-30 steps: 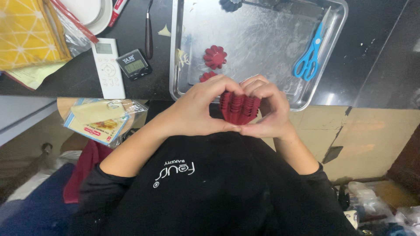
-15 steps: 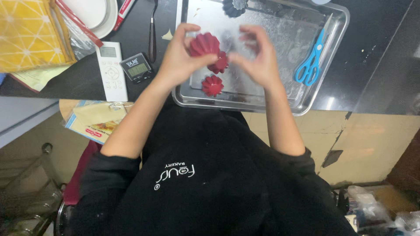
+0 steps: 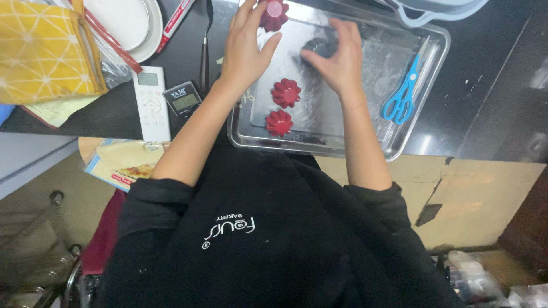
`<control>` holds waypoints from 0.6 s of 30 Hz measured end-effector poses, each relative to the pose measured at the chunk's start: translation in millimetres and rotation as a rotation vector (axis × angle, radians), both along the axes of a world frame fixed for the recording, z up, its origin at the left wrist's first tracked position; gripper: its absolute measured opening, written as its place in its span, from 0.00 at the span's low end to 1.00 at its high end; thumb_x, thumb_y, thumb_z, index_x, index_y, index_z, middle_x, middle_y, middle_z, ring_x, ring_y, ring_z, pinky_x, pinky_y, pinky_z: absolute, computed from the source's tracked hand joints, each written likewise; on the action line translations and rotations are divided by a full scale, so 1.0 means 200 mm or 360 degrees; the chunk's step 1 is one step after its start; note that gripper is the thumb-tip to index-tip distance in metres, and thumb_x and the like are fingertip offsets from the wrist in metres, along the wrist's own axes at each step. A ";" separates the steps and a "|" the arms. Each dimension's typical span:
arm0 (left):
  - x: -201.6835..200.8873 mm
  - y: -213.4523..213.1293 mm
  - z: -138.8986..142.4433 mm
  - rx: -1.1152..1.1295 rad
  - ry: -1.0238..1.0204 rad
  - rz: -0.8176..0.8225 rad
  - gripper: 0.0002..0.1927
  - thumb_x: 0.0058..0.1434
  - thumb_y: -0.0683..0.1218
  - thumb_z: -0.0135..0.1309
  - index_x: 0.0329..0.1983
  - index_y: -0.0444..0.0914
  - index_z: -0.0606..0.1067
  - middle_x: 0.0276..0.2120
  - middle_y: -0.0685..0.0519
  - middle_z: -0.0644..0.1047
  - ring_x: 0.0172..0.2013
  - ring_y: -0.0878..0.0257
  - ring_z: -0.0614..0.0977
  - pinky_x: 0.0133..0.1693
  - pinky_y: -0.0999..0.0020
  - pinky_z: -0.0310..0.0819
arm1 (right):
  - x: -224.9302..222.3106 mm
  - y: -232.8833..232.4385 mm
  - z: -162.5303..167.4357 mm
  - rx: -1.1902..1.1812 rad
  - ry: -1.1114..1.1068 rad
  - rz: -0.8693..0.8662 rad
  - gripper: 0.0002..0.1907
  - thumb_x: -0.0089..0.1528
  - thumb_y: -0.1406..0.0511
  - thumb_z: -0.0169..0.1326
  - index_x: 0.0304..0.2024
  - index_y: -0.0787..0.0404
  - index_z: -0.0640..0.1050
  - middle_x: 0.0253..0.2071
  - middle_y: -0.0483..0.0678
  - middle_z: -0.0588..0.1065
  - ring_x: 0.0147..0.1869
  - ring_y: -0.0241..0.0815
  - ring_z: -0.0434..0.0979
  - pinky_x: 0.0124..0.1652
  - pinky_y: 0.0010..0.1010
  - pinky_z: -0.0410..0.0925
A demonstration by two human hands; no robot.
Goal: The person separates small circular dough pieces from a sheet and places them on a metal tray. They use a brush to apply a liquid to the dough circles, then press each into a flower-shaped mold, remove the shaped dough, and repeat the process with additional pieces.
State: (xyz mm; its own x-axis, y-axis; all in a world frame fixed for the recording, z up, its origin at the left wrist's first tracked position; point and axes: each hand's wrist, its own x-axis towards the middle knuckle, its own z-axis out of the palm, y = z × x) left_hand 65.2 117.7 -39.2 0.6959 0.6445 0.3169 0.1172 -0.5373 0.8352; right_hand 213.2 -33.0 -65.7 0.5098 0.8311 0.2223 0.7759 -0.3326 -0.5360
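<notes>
My left hand (image 3: 245, 48) reaches to the far left corner of a steel tray (image 3: 319, 149) and holds a red fluted mould (image 3: 274, 13) at its fingertips. My right hand (image 3: 338, 54) is over the middle of the tray, thumb and fingers curved around a dark fluted mould (image 3: 318, 49) that is partly hidden. Two more red moulds lie on the tray nearer me, one (image 3: 286, 92) just behind the other (image 3: 279, 122). Blue scissors (image 3: 402, 94) lie at the tray's right side.
On the dark table left of the tray are a thin dark-handled tool (image 3: 204, 57), a small digital scale (image 3: 182, 98), a white remote (image 3: 151, 102), a red marker (image 3: 177, 23), a white plate (image 3: 123, 23) and a yellow bag (image 3: 45, 51). A booklet (image 3: 123, 162) sits below the table edge.
Both hands rose from my chest, where they held a stack of red moulds, out over the tray. The left hand carried a red mould to the tray's far corner.
</notes>
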 end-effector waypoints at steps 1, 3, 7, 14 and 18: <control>-0.05 -0.01 0.00 0.0002 0.0021 0.0013 0.23 0.61 0.43 0.64 0.57 0.31 0.72 0.55 0.37 0.73 0.54 0.40 0.73 0.55 0.51 0.69 | 0.02 0.00 -0.01 0.0203 0.0509 -0.0223 0.32 0.56 0.61 0.73 0.57 0.62 0.72 0.49 0.53 0.73 0.49 0.51 0.75 0.46 0.37 0.70; -0.18 -0.02 -0.02 0.0012 0.0069 0.0040 0.17 0.63 0.42 0.63 0.52 0.34 0.74 0.52 0.41 0.76 0.53 0.43 0.76 0.55 0.54 0.71 | 0.07 0.03 -0.03 0.0588 0.1545 -0.0666 0.24 0.63 0.64 0.65 0.59 0.62 0.73 0.44 0.49 0.74 0.38 0.38 0.75 0.36 0.27 0.69; -0.53 -0.05 -0.07 -0.0391 0.0239 0.0190 0.08 0.64 0.40 0.60 0.46 0.34 0.78 0.39 0.48 0.80 0.41 0.54 0.81 0.45 0.62 0.76 | 0.16 0.08 -0.08 0.0430 0.1836 -0.0623 0.20 0.65 0.64 0.61 0.56 0.63 0.72 0.38 0.49 0.79 0.28 0.34 0.76 0.27 0.23 0.68; -1.09 -0.02 -0.12 0.0027 0.0602 0.0615 0.06 0.62 0.38 0.62 0.42 0.36 0.82 0.40 0.48 0.79 0.42 0.49 0.78 0.45 0.57 0.73 | 0.13 0.08 -0.10 0.0147 0.1371 -0.0616 0.18 0.67 0.64 0.62 0.54 0.66 0.73 0.30 0.48 0.77 0.24 0.32 0.70 0.24 0.23 0.62; -1.12 -0.03 -0.14 0.0018 0.0605 0.0512 0.07 0.60 0.39 0.63 0.42 0.37 0.82 0.41 0.48 0.79 0.42 0.49 0.78 0.45 0.58 0.73 | 0.15 0.09 -0.10 0.0690 0.1899 -0.0559 0.27 0.65 0.66 0.61 0.63 0.60 0.65 0.37 0.50 0.78 0.27 0.36 0.75 0.24 0.27 0.67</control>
